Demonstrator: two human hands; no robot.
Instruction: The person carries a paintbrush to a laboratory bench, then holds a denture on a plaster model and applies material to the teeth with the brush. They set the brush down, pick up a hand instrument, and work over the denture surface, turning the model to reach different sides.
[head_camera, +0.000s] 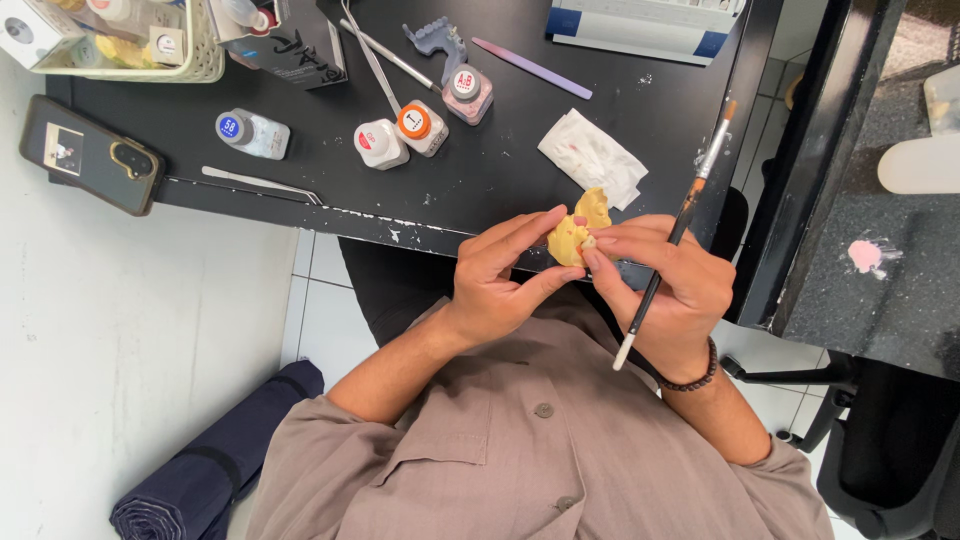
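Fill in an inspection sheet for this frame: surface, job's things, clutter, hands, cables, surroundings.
Surface: black worktop, flecked with white specks near the front edge.
Job's things: yellow dental model pinched between both hands; long brush held in the right hand.
Clutter: three small capped jars, a small bottle, a folded white wipe, metal instruments, a phone at the corner, a white basket of supplies.
Hands: left hand and right hand both closed on the model, below the worktop edge.
Cables: nothing seen.
Surroundings: white tiled floor, a rolled dark cloth, a second dark counter alongside.
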